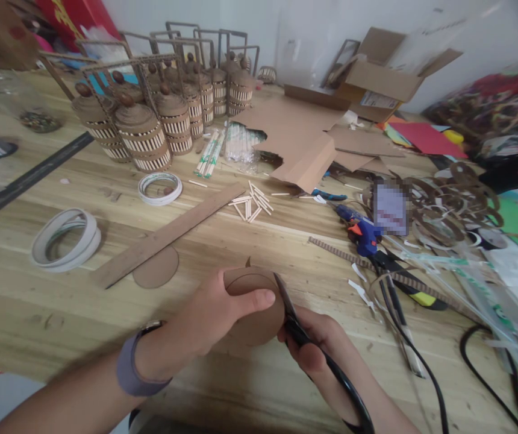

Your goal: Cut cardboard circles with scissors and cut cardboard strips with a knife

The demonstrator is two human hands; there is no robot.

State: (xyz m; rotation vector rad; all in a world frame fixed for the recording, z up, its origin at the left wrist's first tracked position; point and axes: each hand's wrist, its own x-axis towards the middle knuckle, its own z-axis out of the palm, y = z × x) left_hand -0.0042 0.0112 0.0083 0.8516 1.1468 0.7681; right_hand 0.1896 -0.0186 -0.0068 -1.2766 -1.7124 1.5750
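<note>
My left hand (216,310) grips a piece of cardboard (259,322) with a round outline drawn on it, the thumb pressed flat on top. In my right hand (320,346) is a pair of scissors (297,325) with black handles. Their blades meet the right edge of the cardboard. Part of the outline is hidden under my left thumb and fingers. On the table, left of my hands, a cut cardboard disc (157,268) lies partly under a long cardboard strip (173,235).
Rolls of tape (65,240) lie at the left. Short wooden sticks (254,202) are scattered ahead. A blue glue gun (362,235) and cables lie to the right. Several lidded cardboard baskets (141,138) stand at the back, beside cardboard sheets (295,132) and an open box (380,72).
</note>
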